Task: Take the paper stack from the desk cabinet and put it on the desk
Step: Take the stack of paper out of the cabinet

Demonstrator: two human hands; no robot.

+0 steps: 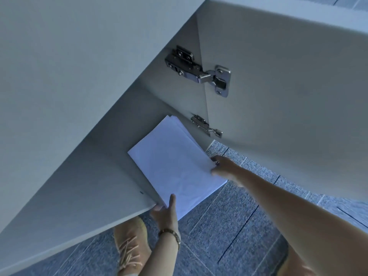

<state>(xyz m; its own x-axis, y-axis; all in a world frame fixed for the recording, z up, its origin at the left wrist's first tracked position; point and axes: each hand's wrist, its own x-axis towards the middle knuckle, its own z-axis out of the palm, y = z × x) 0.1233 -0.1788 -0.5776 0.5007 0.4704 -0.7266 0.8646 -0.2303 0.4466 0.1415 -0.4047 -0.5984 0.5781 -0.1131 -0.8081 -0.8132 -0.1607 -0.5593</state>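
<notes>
Hands (pixel 166 211) on paper stack (pixel 175 166) beside hinges (pixel 199 71)

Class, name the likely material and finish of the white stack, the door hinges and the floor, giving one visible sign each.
Paper stack: matte white paper, thin fanned sheet edges.
Upper hinge: bright, probably steel; glinting, screwed on.
Floor: seemingly blue-grey carpet tiles; speckled weave, dark seams.

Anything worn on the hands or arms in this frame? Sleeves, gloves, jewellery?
No gloves or sleeves in view: both forearms are bare. The left hand has a gold-coloured link watch or bracelet at the wrist. The right hand may have a dark ring, too small to tell.
</notes>
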